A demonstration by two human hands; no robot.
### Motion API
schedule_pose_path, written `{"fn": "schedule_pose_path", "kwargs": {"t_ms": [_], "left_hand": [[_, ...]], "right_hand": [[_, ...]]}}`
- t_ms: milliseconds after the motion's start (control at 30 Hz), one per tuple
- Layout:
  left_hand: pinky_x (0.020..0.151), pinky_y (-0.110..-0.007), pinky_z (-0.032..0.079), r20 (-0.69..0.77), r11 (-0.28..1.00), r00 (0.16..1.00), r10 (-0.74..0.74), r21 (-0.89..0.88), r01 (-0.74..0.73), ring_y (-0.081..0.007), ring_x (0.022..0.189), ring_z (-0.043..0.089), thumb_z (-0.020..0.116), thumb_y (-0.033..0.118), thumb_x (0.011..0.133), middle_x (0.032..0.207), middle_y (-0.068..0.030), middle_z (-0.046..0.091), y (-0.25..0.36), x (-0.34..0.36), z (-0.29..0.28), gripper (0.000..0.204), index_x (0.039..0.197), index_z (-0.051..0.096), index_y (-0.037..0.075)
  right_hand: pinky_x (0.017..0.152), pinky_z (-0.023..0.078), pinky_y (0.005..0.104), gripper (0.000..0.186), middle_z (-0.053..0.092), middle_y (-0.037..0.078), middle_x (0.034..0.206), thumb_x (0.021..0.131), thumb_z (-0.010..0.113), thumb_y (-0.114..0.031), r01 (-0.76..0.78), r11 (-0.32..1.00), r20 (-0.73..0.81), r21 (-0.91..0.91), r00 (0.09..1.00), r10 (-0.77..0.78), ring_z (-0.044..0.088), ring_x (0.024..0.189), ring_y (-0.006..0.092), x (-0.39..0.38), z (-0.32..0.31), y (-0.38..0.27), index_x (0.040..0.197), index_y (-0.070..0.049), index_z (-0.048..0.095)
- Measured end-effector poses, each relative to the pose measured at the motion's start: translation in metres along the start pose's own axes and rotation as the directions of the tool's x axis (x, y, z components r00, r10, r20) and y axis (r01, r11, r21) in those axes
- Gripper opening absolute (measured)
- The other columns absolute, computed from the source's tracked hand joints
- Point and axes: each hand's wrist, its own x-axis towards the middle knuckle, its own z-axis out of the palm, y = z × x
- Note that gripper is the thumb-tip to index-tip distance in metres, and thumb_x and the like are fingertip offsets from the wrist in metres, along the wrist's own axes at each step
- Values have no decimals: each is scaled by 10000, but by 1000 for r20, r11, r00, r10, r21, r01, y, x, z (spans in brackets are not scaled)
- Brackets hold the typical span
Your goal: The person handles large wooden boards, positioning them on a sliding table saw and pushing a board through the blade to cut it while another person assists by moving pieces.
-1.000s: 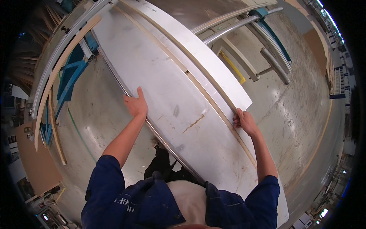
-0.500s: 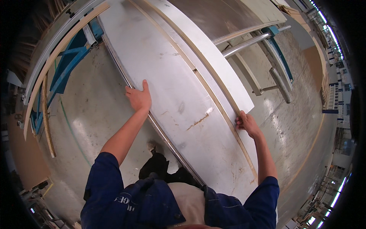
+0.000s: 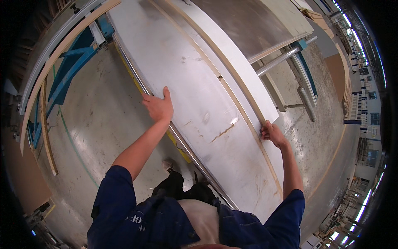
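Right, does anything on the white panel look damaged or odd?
Yes: a jagged brown mark on the white panel, left of the right hand. It interrupts the pale surface; scratch or stain, I can't tell.

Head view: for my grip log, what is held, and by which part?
Right hand: the outer tan strip, by its near end. Left hand: over the metal rail beside the white panel; whether gripping cannot be told.

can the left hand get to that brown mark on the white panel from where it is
Probably yes: the left hand is at the left edge of the white panel, the brown mark lies on the exposed surface to its right, and nothing stands between them.
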Motion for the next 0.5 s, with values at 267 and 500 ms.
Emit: {"fn": "schedule_pose_path", "kwargs": {"t_ms": [267,500], "left_hand": [[986,-512,475,-20,999,999,42,18,-41,-431,1244,504,636,592,882,1390,-292,414,-4,3,3,1028,1491,191,-107],[945,-525,498,8,998,1000,0,57,-1,-425,1196,538,628,596,887,1356,-279,435,-4,5,8,1023,1491,184,-102]], "right_hand": [[686,539,322,613,582,49,776,1024,425,-596,3,1000,18,-25,1000,-3,607,687,175,5,-4,-2,930,-17,603],[685,537,318,597,583,45,795,1027,427,-591,-55,997,-2,-45,998,55,605,676,171,9,-3,-8,930,-24,586]]}}
